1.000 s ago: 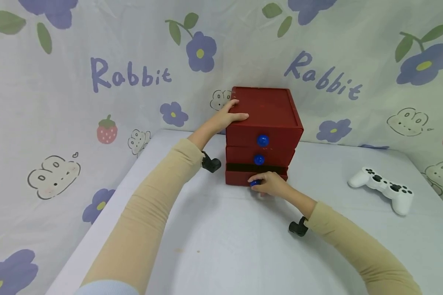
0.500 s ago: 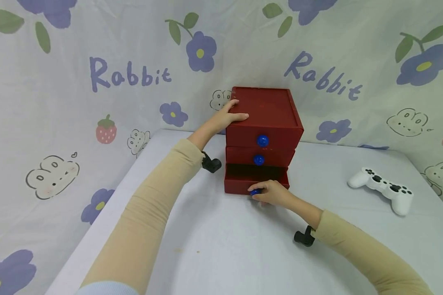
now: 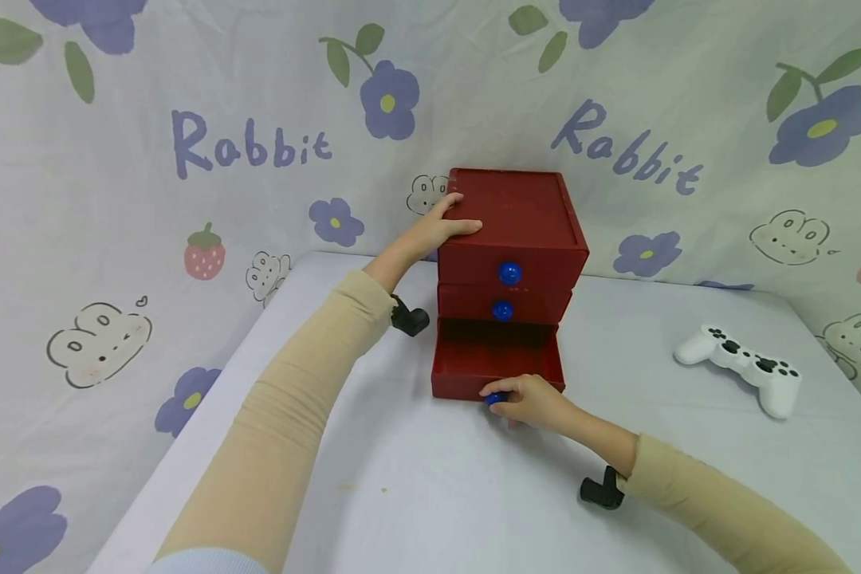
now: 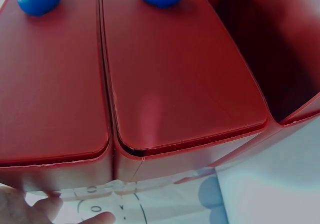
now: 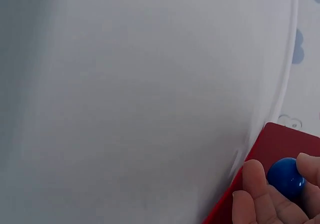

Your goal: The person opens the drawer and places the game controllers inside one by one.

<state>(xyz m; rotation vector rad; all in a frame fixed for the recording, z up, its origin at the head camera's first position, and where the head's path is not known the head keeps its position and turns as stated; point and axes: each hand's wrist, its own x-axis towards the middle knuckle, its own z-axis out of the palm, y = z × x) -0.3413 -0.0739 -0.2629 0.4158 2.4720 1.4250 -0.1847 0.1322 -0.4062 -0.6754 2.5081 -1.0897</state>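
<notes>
A red cabinet [image 3: 513, 209] with three stacked drawers stands towards the back of the table. My left hand [image 3: 434, 231] rests on its top left edge, thumb and a finger lying over the top. In the left wrist view a few fingertips [image 4: 47, 206] show beside the cabinet's side. The bottom drawer [image 3: 455, 386] is pulled well out, and its visible inside is bare red. My right hand [image 3: 534, 402] pinches the drawer's round blue knob [image 5: 286, 178] between thumb and fingers. The upper two drawers are closed, with blue knobs [image 3: 509, 273] in front.
A white game controller [image 3: 742, 367] lies on the white table [image 3: 416, 510], to the right of the cabinet. Behind hangs a cloth backdrop [image 3: 258, 80] with flowers and rabbits. A small black wrist camera [image 3: 603, 489] sits at my right cuff.
The right hand has drawn the bottom drawer out towards me, from slightly open to far out. The left hand has stayed in place on the cabinet.
</notes>
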